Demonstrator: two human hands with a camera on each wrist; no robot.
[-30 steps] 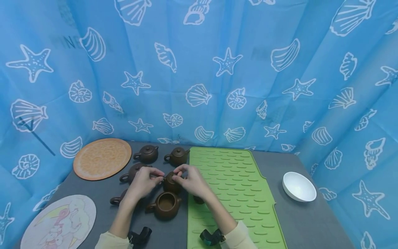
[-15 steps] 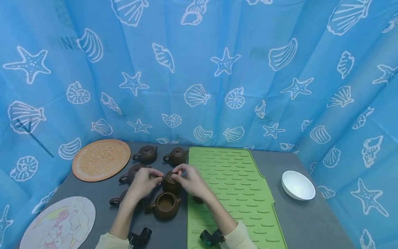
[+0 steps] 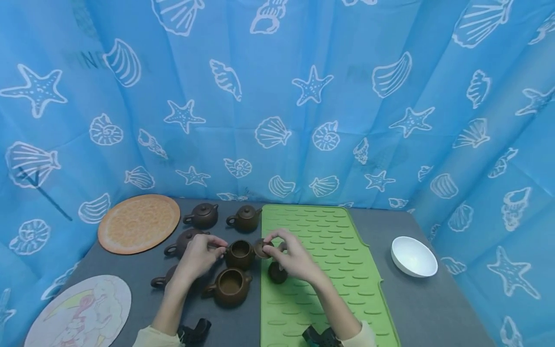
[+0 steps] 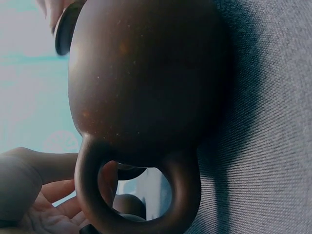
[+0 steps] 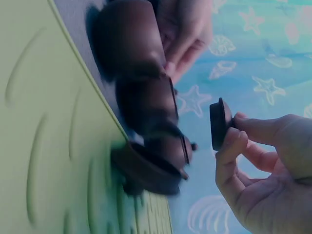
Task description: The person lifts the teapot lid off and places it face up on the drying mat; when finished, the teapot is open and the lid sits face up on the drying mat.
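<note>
My right hand (image 3: 295, 255) pinches the knob of a round brown lid (image 3: 262, 248), which is tipped on edge just right of a brown teapot (image 3: 241, 255). That pot stands uncovered on the grey table, and my left hand (image 3: 201, 253) pinches it at its left side, where the handle is mostly hidden by the fingers. In front of it sits another lidless teapot (image 3: 231, 286), whose body (image 4: 146, 83) fills much of the left wrist view. A second lid (image 3: 277, 273) lies on the green mat. The right wrist view shows the held lid (image 5: 220, 124) raised clear of the pots.
Behind stand two lidded teapots (image 3: 204, 215) (image 3: 245, 218); two more (image 3: 184, 241) (image 3: 165, 278) are partly covered by my left arm. The ribbed green mat (image 3: 329, 294) lies right, with a white bowl (image 3: 414, 257) beyond. An orange round mat (image 3: 138, 224) and a printed one (image 3: 82, 313) lie left.
My right hand has lifted the lid off the teapot and carried it to the right, showing the pot's open mouth. My left hand stays at the pot's left side.
</note>
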